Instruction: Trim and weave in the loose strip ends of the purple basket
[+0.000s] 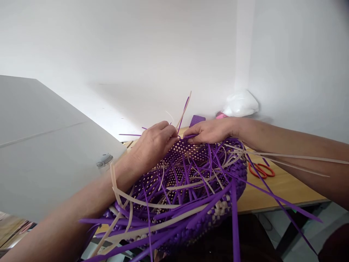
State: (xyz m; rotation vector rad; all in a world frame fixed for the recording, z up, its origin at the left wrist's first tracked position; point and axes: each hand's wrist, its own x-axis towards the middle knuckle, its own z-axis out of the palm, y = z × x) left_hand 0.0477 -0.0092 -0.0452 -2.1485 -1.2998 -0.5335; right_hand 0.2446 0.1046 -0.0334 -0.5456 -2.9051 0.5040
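Observation:
A woven basket of purple and cream strips [191, 222] lies on its side or tilted, its open mouth facing me, with many loose strip ends sticking out. My left hand [158, 140] is closed at the basket's far rim, its fingertips pinching at the strips there. Just right of it, my right hand [211, 131] grips a purple strip at the same rim between thumb and fingers. A purple and a cream strip [186, 109] stand upright between the two hands.
Orange-handled scissors [268, 174] lie on the wooden table [289, 187] to the right. Behind the right hand are a white plastic bag [241, 103] and a purple woven piece [196, 119]. A lidded clear container [105, 160] stands at the left beside a grey panel [49, 145].

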